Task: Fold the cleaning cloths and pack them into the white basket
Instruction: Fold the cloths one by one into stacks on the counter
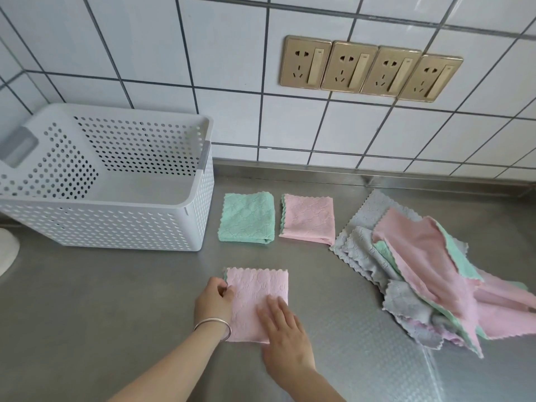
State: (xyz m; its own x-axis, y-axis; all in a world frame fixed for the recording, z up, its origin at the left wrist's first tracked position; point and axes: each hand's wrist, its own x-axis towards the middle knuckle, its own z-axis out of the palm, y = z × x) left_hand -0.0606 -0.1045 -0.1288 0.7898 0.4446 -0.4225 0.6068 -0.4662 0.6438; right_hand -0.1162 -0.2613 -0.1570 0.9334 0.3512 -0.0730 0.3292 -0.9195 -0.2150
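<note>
Left hand (pixel 214 300) and right hand (pixel 280 323) cover pink cloth (pixel 261 288) — near edge hidden.

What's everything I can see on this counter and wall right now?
White perforated plastic basket: one, white with grey handles, back left, nothing visible inside.
Folded green cloth: one, mint, beside the basket.
Folded pink cloth: one, pink, right of the green one.
Pink cloth being folded: one, front centre.
Pile of unfolded cloths: several, grey, pink, green, right.
Gold wall sockets: four, on the tiles.
Steel counter: one, grey.
Left hand: pinches the cloth's left edge; silver bangle.
Right hand: flat on the cloth.
</note>
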